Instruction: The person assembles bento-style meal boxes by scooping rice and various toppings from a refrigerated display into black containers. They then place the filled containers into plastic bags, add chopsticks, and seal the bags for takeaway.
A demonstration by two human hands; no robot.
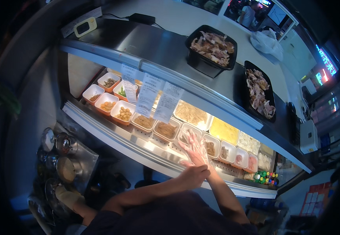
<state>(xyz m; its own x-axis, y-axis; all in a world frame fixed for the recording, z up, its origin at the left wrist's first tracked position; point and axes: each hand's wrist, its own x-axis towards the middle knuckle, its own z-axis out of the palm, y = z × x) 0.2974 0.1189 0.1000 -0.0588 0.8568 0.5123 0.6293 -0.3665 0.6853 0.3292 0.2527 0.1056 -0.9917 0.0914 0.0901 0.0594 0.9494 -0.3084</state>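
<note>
Head view: the left hand pinches the clear glove at the wrist, I'd say to snug it over the right hand, itself spread and empty; food tubs at ten o'clock stand ready, probably for quick reach.

Worktop: sheet metal, smooth, satin sheen. Shelf strip: perforated metal. Orange-and-white tubs: smooth plastic. Black container: smooth plastic, semi-gloss. Glove: thin clear plastic film, wrinkled, glossy. Slips: thin paper, matt. Bag: thin translucent plastic, crumpled. Shirt: cloth, matt.
</note>
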